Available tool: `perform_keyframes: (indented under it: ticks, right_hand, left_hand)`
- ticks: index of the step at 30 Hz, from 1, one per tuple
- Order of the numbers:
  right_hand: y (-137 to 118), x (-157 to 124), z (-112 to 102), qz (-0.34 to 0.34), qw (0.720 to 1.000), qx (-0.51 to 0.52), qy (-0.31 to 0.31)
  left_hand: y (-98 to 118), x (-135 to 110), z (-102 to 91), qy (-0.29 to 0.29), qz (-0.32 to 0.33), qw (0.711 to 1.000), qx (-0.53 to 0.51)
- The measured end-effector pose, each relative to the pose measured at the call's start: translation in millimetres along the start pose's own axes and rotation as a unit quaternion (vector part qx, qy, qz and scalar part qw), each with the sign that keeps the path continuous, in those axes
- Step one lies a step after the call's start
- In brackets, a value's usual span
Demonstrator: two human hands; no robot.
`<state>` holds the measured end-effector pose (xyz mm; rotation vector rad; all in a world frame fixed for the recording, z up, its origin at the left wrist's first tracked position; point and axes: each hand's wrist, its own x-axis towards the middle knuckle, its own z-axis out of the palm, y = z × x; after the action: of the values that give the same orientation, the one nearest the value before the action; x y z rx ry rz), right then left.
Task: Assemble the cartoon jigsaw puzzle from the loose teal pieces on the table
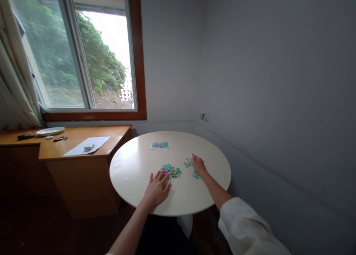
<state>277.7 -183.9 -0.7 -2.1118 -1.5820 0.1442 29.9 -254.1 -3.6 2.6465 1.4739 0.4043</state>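
The person's left hand [157, 188] has its fingers spread and grasps nothing; the fingertips reach over the near left side of the joined puzzle part [175, 171], which lies flat on the round white table [133, 177]. From where I stand, this placing seems good to me: one should press only so much that the part does not slide, and leave its toothed edge uncovered. The right hand [198, 165] is bent, with its fingers curled in at the loose pieces [188, 163], to the right of the joined part. Whether it pinches a piece, I cannot tell. For such small pieces, I believe, it is better to take one by its sides and press it straight down. One more group of pieces [195, 175] lies near the right wrist, so the forearm should be raised there. The picture card [159, 145] lies farther away, well suited for comparing colours
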Motion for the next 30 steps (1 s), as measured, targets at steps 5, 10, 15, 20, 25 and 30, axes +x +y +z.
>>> perform_keyframes:
  ticks: [5,10,15,20,25,30]
  right_hand:
    - [11,-43,4,0.001,0.999,0.005,0.048]
    - [20,-70,2,0.041,0.991,0.042,0.119]
    - [12,-76,0,-0.017,0.995,0.032,0.096]
    - [9,-79,2,-0.056,0.994,-0.022,0.09]
    - [13,-77,4,-0.055,0.995,-0.032,0.082]
    - [16,-73,7,-0.057,0.995,-0.015,0.076]
  left_hand:
    - [-1,1,0.5,-0.02,0.003,1.0,-0.003]
    - [-2,1,2.3,0.024,-0.004,0.999,-0.037]
    - [-5,2,7.9,0.063,-0.012,0.996,-0.062]
    - [-8,4,11.6,0.081,0.003,0.994,-0.067]
    - [-10,4,12.8,0.059,0.003,0.995,-0.082]
    - [-10,3,12.9,0.072,0.006,0.993,-0.098]
